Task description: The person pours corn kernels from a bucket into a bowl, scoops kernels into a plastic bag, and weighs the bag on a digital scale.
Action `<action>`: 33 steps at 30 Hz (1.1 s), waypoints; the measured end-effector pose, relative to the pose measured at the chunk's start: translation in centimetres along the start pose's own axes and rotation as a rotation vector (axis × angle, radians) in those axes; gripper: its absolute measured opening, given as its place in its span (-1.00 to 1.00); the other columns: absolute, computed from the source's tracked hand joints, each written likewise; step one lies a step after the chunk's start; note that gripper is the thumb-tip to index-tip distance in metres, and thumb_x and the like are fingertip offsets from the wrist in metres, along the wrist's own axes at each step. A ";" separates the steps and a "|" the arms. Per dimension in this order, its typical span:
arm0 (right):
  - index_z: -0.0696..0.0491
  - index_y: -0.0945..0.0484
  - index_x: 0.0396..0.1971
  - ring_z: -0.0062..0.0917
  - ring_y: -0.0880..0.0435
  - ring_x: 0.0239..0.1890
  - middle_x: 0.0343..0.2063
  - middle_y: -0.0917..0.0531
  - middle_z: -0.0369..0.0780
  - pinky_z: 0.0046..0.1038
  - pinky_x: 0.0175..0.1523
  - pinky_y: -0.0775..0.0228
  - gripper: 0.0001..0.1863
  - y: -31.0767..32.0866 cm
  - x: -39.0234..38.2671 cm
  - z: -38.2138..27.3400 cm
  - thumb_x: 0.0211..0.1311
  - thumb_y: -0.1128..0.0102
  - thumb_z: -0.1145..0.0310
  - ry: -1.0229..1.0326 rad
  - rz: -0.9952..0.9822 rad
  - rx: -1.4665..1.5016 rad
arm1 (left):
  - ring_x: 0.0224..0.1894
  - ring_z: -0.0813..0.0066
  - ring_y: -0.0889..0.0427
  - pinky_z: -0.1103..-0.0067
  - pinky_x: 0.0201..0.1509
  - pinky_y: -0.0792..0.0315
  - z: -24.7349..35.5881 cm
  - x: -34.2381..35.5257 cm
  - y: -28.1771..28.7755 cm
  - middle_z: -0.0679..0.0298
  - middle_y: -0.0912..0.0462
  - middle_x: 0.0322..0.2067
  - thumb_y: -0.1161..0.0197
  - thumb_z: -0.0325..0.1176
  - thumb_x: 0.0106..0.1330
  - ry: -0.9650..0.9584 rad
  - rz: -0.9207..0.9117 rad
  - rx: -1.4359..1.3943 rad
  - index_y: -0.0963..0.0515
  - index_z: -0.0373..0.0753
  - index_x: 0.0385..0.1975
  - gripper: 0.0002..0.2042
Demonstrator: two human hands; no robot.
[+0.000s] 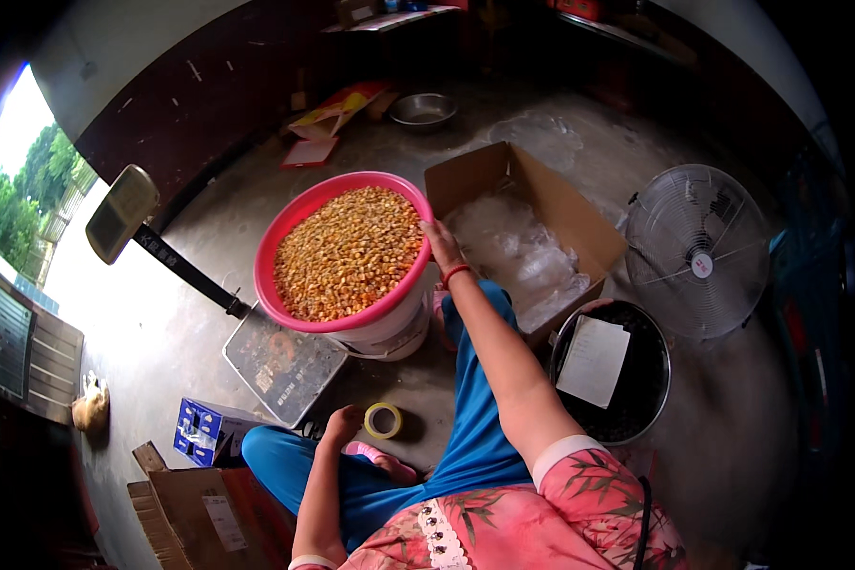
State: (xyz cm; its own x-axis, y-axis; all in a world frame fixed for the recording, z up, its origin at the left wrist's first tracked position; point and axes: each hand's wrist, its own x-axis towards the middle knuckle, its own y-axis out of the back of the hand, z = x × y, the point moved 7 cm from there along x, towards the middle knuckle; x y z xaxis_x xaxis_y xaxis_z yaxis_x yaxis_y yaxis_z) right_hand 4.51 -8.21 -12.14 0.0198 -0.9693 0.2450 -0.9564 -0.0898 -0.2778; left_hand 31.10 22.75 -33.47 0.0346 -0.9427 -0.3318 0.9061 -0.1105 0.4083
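Note:
A pink basin (277, 211) heaped with dried yellow corn kernels (351, 252) rests on top of a white bucket (387, 337). My right hand (442, 247) grips the basin's right rim, with the arm stretched forward. Lower down, my left hand (344, 425) is curled closed above my bent left knee, and whatever may be in it is hidden. Just right of that hand a roll of tape (396, 408) lies on the floor. The platform scale (280, 366) is between the basin and my left knee, and its display (123, 214) stands on a tilted black post.
To the basin's right sits an open cardboard box (565, 214) with clear plastic bags (532, 252). A round metal pot (610, 432) bears a pale notebook (594, 359), near a fan (701, 252). Cartons (190, 503) lie at lower left. A metal bowl (423, 111) is farther back.

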 end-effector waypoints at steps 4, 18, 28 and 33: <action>0.11 -0.47 -0.24 -0.62 -0.47 -0.33 -0.43 -0.51 -0.32 -0.56 -0.19 -0.30 -0.58 -1.8 -1.5 -2.2 0.12 -0.02 0.03 0.010 -0.027 0.005 | -0.36 0.22 -0.60 0.44 -0.27 -0.45 -2.0 0.1 -2.0 0.06 -0.60 -0.46 -0.09 -0.29 0.11 -0.295 -0.211 0.601 -0.56 -0.25 -0.35 -0.79; 0.17 -0.48 -0.23 -0.54 -0.51 -0.33 -0.36 -0.56 -0.20 -0.52 -0.20 -0.34 -0.63 -2.5 -0.9 -2.5 0.22 0.09 0.15 0.073 -0.085 -0.178 | -0.39 0.07 -0.56 0.33 -0.32 -0.43 -0.8 0.1 -2.8 -0.03 -0.56 -0.46 0.01 -0.30 0.12 -0.068 -0.152 0.630 -0.55 -0.29 -0.53 -0.77; 0.22 -0.28 0.03 -0.39 -0.47 -0.06 -0.07 -0.44 -0.11 -0.40 0.04 -0.31 -0.48 2.7 1.1 1.9 0.17 0.04 0.16 -0.354 -0.082 0.019 | -0.23 0.14 -0.56 0.37 -0.17 -0.43 1.5 -0.5 -3.3 0.09 -0.59 -0.32 -0.10 -0.43 -0.05 0.248 -0.089 0.455 -0.60 -0.24 -0.42 -0.81; 0.25 -0.24 0.05 -0.37 -0.43 -0.01 -0.03 -0.43 -0.12 -0.37 0.09 -0.26 -0.43 0.3 0.0 0.3 0.18 0.06 0.10 -0.342 -0.174 0.009 | -0.25 0.14 -0.56 0.37 -0.20 -0.42 1.9 -0.4 -3.5 0.08 -0.59 -0.35 -0.06 -0.35 -0.04 0.186 -0.082 0.455 -0.59 -0.23 -0.42 -0.78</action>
State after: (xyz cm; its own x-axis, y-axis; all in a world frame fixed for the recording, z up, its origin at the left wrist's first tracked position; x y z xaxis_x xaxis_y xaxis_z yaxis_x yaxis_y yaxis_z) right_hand 4.31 -8.33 -12.53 0.2789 -0.9597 -0.0350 -0.9276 -0.2598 -0.2684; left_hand 27.11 22.94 -33.14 0.0830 -0.8573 -0.5080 0.6343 -0.3477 0.6905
